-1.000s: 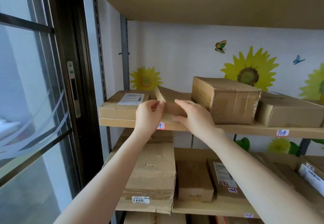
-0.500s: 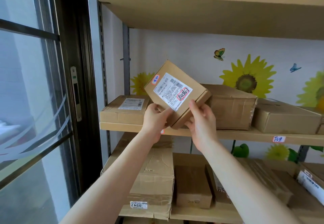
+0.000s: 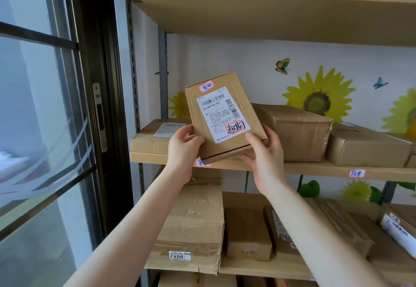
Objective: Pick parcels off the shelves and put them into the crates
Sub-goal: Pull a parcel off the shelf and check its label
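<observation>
A flat brown cardboard parcel (image 3: 225,97) with a white shipping label and red-edged stickers is held up in front of the middle shelf (image 3: 315,168), label facing me. My left hand (image 3: 183,149) grips its lower left corner. My right hand (image 3: 264,154) holds its lower right edge from below. The parcel is clear of the shelf and tilted back. No crate is in view.
On the middle shelf lie a flat labelled box (image 3: 155,138) at the left, a bigger box (image 3: 297,133) behind the parcel and another box (image 3: 364,147) to the right. Several cartons (image 3: 193,230) fill the lower shelf. A dark window frame (image 3: 94,106) stands at the left.
Both hands took the parcel from the middle shelf, lifted it and turned it so that its label stands nearly upright facing me.
</observation>
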The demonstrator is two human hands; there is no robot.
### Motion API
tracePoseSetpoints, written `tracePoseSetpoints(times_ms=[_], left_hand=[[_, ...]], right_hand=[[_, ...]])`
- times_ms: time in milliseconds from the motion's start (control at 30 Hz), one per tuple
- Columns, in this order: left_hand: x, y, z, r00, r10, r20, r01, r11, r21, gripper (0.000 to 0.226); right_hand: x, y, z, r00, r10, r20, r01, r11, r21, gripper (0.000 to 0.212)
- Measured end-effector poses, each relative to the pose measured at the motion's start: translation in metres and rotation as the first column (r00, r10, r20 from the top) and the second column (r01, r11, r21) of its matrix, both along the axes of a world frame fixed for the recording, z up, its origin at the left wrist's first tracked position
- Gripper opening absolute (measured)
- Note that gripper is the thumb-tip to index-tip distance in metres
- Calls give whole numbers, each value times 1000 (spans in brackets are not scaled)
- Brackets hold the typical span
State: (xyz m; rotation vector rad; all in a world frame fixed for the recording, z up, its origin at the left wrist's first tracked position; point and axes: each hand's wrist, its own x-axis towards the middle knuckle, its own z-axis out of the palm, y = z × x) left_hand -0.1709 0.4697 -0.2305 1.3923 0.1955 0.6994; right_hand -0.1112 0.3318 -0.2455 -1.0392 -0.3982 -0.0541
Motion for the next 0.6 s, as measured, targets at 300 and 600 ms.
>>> tracePoseSetpoints(times_ms=[300,600], left_hand=[[-37,-55,-52,987,-87,133,106,984,-141,30],[-58,-175,-127,835,-550,-18,549,830,100,32]], right_hand=[[-59,-63,-48,990,-139,-5,139,989,-51,32],[-147,-189,-143,783,-520,-342,557,831,12,50]])
